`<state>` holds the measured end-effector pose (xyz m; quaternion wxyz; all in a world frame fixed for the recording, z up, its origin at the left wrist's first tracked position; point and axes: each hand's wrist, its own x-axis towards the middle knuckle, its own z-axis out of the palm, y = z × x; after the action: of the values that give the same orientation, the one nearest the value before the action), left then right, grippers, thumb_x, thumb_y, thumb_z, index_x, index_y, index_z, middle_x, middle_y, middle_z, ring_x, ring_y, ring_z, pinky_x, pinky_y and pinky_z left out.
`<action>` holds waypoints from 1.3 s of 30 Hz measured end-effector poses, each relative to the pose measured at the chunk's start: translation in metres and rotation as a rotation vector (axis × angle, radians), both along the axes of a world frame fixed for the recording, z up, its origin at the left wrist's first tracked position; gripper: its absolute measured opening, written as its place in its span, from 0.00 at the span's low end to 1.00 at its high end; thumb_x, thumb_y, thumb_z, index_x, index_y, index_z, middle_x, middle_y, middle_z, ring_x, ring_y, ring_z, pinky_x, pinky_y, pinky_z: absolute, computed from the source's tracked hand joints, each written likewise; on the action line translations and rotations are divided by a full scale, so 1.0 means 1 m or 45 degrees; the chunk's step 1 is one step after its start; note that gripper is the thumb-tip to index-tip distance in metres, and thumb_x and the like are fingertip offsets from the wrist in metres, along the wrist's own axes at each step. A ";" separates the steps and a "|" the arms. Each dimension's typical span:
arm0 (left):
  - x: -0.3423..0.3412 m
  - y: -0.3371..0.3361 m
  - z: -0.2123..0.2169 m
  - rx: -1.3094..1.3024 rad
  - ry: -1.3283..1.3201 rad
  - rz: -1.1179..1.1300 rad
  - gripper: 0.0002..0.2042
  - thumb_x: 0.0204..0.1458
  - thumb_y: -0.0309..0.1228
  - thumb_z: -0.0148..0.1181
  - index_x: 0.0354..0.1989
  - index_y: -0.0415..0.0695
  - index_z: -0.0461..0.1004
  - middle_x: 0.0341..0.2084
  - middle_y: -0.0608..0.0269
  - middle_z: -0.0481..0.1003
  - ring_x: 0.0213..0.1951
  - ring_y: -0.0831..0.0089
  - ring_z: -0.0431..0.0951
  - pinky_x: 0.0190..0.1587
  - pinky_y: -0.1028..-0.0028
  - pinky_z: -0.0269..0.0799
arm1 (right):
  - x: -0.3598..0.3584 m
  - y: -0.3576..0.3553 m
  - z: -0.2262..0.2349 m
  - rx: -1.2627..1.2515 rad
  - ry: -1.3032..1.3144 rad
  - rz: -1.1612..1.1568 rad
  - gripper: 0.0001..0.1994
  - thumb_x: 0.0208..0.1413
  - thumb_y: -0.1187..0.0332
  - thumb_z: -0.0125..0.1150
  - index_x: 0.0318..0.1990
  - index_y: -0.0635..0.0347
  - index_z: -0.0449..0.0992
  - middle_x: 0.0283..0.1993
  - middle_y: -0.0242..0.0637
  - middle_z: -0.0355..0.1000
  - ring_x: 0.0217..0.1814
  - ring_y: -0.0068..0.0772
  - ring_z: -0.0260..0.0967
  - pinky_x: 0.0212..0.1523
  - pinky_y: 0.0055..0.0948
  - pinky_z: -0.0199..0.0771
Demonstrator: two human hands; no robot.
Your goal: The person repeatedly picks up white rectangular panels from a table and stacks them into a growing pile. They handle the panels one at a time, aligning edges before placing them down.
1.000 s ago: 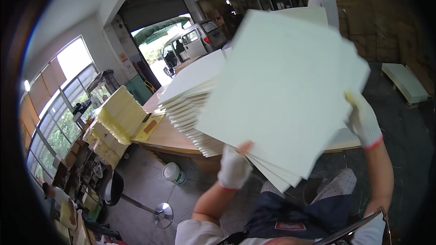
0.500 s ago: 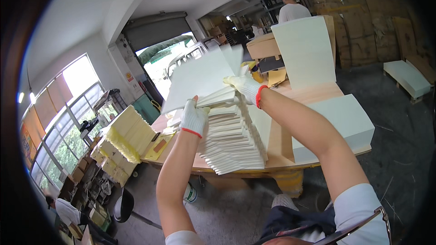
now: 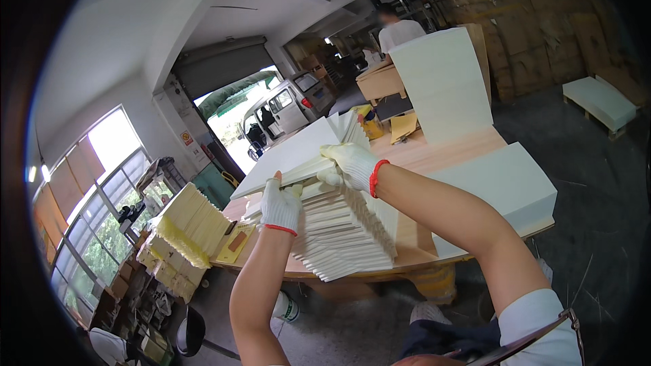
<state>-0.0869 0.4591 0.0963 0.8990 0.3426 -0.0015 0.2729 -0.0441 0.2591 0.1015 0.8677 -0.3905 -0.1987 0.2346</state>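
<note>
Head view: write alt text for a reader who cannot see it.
Two white-gloved hands, left and right, grip the top sheets of a fanned stack of cream paperboard sheets on a round-edged wooden table. A tall block of white sheets stands behind.

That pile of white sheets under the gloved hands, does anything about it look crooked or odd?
Yes. The pile of white sheets is not squared: it leans and its edges fan out in steps toward the table edge. The left hand and right hand grip the raised top sheets. No damage shows.
</note>
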 end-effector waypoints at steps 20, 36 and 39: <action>-0.126 -0.128 -0.063 0.110 -0.521 -0.295 0.23 0.65 0.33 0.53 0.67 0.41 0.59 0.62 0.48 0.68 0.65 0.49 0.67 0.68 0.50 0.63 | -0.107 -0.317 -0.161 -0.922 -0.098 -0.367 0.19 0.67 0.57 0.57 0.59 0.58 0.73 0.39 0.35 0.79 0.25 0.21 0.74 0.23 0.20 0.73; 0.097 -0.428 -0.204 2.592 -0.445 -0.465 0.13 0.58 0.34 0.61 0.50 0.49 0.82 0.49 0.54 0.77 0.48 0.59 0.78 0.52 0.66 0.73 | -0.059 -0.438 -0.228 -2.350 -0.687 -1.388 0.31 0.55 0.32 0.55 0.36 0.55 0.77 0.39 0.45 0.75 0.44 0.48 0.76 0.44 0.43 0.74; 0.097 -0.442 -0.201 2.553 -0.307 -0.625 0.13 0.56 0.35 0.63 0.48 0.48 0.83 0.49 0.53 0.77 0.48 0.60 0.78 0.50 0.66 0.74 | -0.050 -0.449 -0.226 -2.368 -1.120 -1.532 0.27 0.54 0.35 0.59 0.34 0.54 0.76 0.34 0.41 0.74 0.40 0.47 0.76 0.42 0.43 0.75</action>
<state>0.0101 0.0168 -0.1049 0.2260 0.8937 -0.3875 -0.0115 -0.0944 -0.1896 -0.1245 0.0800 -0.9472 -0.0179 -0.3099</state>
